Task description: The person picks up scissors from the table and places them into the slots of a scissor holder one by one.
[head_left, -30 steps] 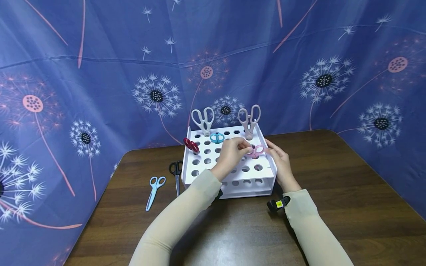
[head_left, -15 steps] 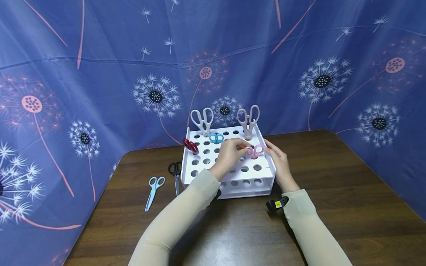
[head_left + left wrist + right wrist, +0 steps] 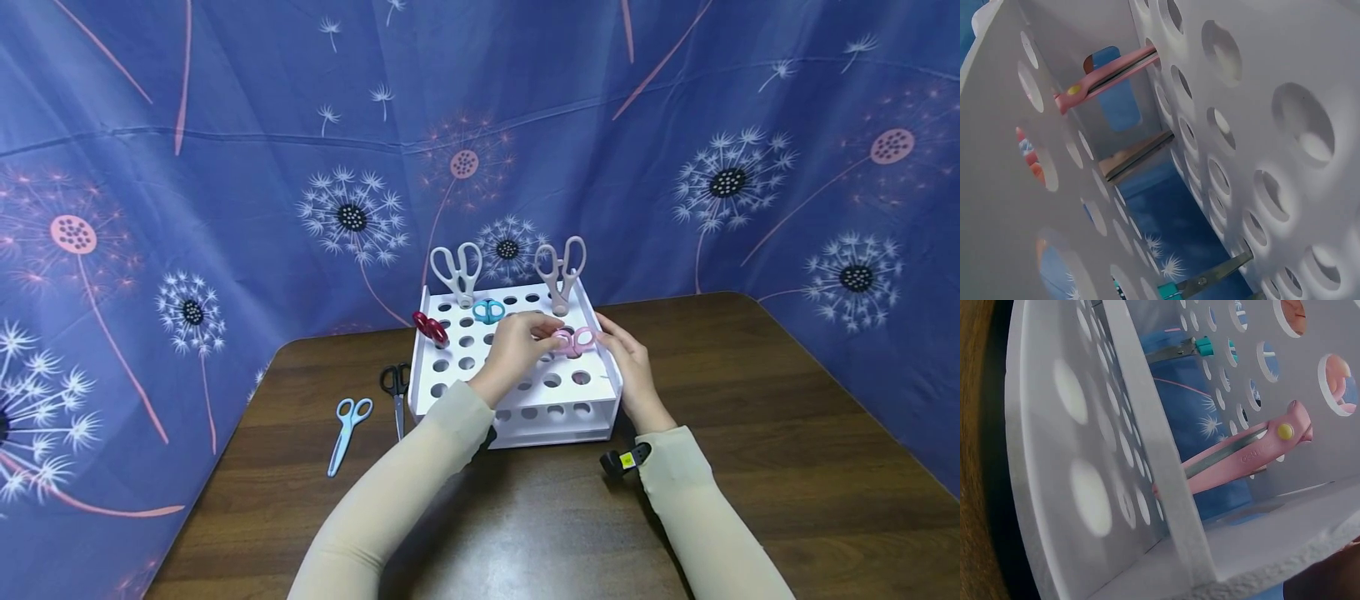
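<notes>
A white rack [image 3: 555, 435] with rows of round holes stands on the table. Pink scissors [image 3: 583, 338] sit in a hole near its right side, loops up. My left hand [image 3: 517, 346] pinches their left loop between thumb and fingertips. At the rack's right wall, my right hand [image 3: 633, 371] grips the edge, its thumb close to the right loop. Under the top board, in the right wrist view, the covered pink blades [image 3: 1241, 456] hang down, tips at the lower board. The left wrist view shows those blades [image 3: 1110, 74] slanting between both boards.
Also in the rack are teal scissors [image 3: 489, 312], red-handled scissors [image 3: 431, 329], white-handled scissors [image 3: 459, 275] and pale beige scissors [image 3: 559, 275]. Light-blue scissors [image 3: 347, 433] and black-handled scissors [image 3: 397, 390] lie on the table left of it. A blue patterned cloth [image 3: 300, 83] hangs behind.
The left fingers and the pink scissors' loops have shifted very slightly. The right hand keeps its place at the rack's wall, and the other scissors stay put.
</notes>
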{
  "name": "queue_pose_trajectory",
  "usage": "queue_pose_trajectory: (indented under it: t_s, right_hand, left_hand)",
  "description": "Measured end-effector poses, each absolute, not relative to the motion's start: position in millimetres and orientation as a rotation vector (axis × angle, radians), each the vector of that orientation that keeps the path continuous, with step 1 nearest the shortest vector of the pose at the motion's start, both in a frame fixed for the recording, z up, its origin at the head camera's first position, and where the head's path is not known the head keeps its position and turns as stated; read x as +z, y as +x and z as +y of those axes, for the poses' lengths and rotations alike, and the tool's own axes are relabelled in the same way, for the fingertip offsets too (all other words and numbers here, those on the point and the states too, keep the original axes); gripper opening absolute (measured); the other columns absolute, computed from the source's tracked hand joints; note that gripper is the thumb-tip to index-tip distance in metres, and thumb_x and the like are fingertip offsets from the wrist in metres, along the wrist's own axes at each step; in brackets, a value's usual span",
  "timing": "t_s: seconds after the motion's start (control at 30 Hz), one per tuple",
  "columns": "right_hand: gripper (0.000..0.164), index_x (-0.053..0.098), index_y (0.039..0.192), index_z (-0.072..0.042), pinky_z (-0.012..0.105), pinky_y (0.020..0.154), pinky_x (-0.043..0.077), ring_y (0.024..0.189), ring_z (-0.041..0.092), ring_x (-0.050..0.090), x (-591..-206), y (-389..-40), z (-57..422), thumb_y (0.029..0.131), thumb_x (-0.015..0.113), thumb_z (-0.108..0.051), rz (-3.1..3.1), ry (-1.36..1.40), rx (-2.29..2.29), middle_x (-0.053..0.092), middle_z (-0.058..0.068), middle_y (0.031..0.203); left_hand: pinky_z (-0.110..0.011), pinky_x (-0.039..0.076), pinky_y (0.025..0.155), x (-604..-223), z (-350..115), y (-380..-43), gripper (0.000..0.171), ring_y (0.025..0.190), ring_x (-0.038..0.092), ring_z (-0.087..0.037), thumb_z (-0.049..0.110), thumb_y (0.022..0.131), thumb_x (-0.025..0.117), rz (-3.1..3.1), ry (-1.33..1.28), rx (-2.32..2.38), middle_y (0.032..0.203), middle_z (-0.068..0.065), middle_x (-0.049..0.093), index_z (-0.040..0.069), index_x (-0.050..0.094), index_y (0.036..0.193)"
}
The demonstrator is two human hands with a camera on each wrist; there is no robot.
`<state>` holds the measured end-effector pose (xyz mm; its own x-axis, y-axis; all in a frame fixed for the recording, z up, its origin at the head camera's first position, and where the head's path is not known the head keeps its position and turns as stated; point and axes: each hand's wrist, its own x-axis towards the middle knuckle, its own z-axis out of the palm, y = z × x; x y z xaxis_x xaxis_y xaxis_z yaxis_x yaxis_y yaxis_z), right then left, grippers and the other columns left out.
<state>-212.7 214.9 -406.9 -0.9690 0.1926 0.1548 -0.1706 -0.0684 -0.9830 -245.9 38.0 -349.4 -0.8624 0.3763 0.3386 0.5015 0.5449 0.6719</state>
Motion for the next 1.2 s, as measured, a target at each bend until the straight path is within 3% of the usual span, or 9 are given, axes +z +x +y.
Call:
queue_pose_trajectory:
  t_s: [0.57,0.8,1.0,1.2]
  right_hand:
    - [0.043,0.048,0.143,-0.007,0.012,0.078,0.049,0.095,-0.002,0.058,-408,-212,214,0.101,0.045,-0.018,-1.957,-0.02,2.138,0.048,0.015,0.145]
    - [0.043,0.047,0.143,-0.008,0.012,0.078,0.049,0.097,-0.001,0.057,-409,-213,214,0.101,0.045,-0.017,-1.958,-0.01,2.141,0.047,0.014,0.146]
    - [0.044,0.047,0.143,-0.008,0.012,0.079,0.049,0.099,0.0,0.057,-411,-215,215,0.101,0.046,-0.019,-1.961,-0.025,2.139,0.046,0.016,0.146]
    - [0.046,0.046,0.144,-0.009,0.011,0.082,0.048,0.107,0.003,0.055,-410,-216,217,0.1,0.047,-0.022,-1.972,-0.035,2.128,0.044,0.015,0.149]
  left_hand:
    - [-0.018,0.052,0.084,-331,33,-237,0.037,0.099,0.07,-0.015,0.019,0.081,0.078,-2.622,-0.737,-1.286,0.111,-0.002,0.073,0.011,0.071,0.117]
    - [-0.02,0.052,0.085,-328,29,-234,0.038,0.1,0.069,-0.018,0.019,0.08,0.079,-2.62,-0.738,-1.324,0.11,-0.006,0.073,0.015,0.072,0.117]
    - [-0.019,0.052,0.086,-323,26,-234,0.033,0.1,0.069,-0.017,0.019,0.08,0.079,-2.622,-0.724,-1.28,0.109,-0.002,0.074,0.017,0.073,0.113]
    - [-0.022,0.052,0.084,-314,21,-235,0.035,0.098,0.07,-0.018,0.023,0.08,0.079,-2.643,-0.702,-1.181,0.106,-0.002,0.074,0.013,0.073,0.113]
